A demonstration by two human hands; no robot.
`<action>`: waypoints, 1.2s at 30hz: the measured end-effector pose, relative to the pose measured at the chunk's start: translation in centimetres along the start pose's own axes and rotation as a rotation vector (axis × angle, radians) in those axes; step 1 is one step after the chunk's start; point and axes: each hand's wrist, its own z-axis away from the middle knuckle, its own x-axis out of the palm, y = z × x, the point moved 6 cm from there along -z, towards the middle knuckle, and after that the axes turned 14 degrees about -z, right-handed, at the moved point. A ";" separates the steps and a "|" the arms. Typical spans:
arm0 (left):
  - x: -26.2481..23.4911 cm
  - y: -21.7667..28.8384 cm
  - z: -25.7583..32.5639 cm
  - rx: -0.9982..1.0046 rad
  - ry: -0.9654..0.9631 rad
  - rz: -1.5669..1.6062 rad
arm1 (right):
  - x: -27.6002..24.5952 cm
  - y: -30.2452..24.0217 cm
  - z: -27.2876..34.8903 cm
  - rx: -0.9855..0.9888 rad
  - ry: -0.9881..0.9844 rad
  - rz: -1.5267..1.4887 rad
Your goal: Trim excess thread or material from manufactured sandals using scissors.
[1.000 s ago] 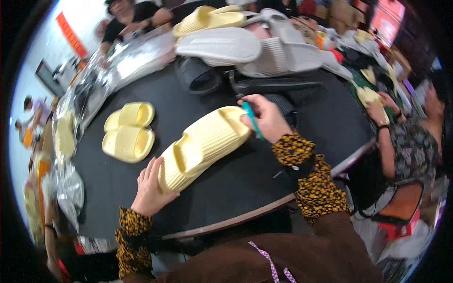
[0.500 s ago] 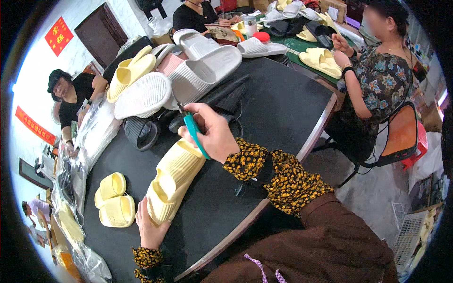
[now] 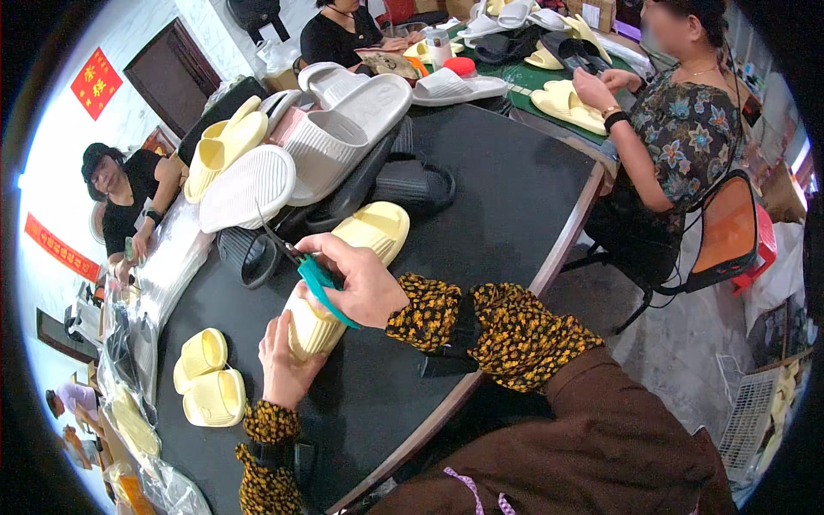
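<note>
Pale yellow slide sandal [image 3: 356, 257]: flat on black table [image 3: 498, 197], near its front edge. Left hand [image 3: 281, 360]: fingers curled on the sandal's heel end. Right hand [image 3: 360, 283]: closed around teal-handled scissors [image 3: 300, 262], blades over the sandal. Clear plastic bags [image 3: 167, 266]: table's left edge. Red diamond-shaped sign [image 3: 96, 83]: left wall.

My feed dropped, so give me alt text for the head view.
Right hand holds teal-handled scissors over a pale yellow foam slipper, steadied by the left hand, on a black table; a matching slipper pair lies left.
</note>
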 end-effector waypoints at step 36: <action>0.6 2.0 -7.6 0.002 -0.077 0.359 | 7.0 -0.8 -2.1 0.400 -0.001 -0.309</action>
